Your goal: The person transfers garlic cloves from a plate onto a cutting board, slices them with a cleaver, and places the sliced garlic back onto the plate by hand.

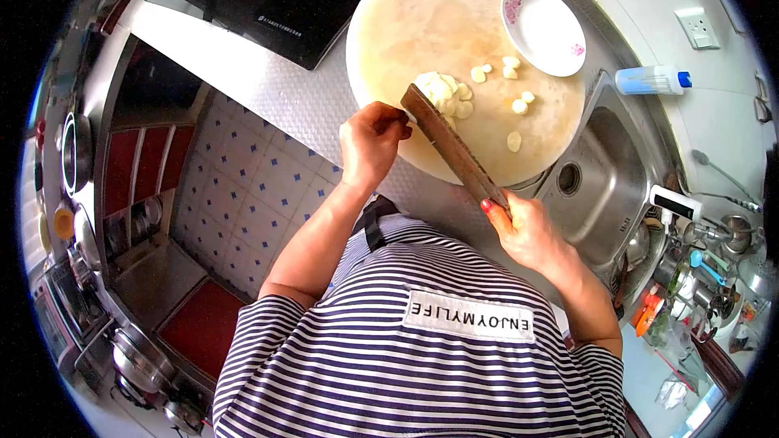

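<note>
Beside a steel sink [608,146], a round board [430,24] bears pale slices [442,93] heaped just beyond the cleaver [454,144]; the slicing looks well along, though some loose pieces [518,106] seem uncut. The right hand [527,231] wraps the cleaver's near end, while the left hand's [373,142] fingertips press together beside its blade, whether on a piece I cannot tell. At the board's far right, a flowered white dish [544,31] shows no slices.

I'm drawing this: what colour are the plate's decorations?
The plate has pink decorations, clearest in the head view.
</note>
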{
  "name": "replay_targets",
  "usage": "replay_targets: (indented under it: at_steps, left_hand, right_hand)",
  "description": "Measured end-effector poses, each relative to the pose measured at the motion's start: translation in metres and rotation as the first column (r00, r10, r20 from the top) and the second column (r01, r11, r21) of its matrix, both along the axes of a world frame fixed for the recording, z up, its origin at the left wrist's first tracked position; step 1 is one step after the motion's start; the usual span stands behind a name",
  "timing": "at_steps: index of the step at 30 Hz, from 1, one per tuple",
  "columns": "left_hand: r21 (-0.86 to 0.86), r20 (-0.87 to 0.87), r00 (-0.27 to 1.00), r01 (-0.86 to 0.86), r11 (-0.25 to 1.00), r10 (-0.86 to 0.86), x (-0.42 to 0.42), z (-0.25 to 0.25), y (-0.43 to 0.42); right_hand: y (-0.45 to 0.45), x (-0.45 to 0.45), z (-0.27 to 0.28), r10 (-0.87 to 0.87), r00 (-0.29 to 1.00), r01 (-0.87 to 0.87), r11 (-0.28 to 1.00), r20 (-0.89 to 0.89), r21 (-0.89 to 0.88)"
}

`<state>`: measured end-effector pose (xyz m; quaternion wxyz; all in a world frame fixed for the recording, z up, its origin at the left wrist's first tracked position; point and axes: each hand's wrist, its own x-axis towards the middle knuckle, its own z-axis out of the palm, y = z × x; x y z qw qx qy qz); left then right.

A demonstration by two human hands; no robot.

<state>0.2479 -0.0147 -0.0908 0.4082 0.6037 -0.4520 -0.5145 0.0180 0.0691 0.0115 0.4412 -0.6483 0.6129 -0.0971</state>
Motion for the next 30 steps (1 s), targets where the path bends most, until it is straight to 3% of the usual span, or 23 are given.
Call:
replay_targets:
  at_steps: [5,14,30]
  left_hand:
    - [0.104,-0.113,0.993,0.027,0.994,-0.015,0.005,0.004,-0.007]
    - [0.187,-0.112,0.994,0.026,0.982,-0.005,0.004,0.016,-0.013]
    - [0.082,0.035,0.999,-0.024,0.996,0.021,-0.001,0.007,-0.005]
  right_hand:
    - [0.003,-0.002,-0.008,0.003,1.000,-0.001,0.998,0.027,-0.059]
    - [0.003,0.003,-0.003,0.020,0.999,-0.021,0.999,-0.027,-0.037]
    - [-0.005,0.015,0.032,0.023,0.998,-0.023,1.000,-0.057,-0.004]
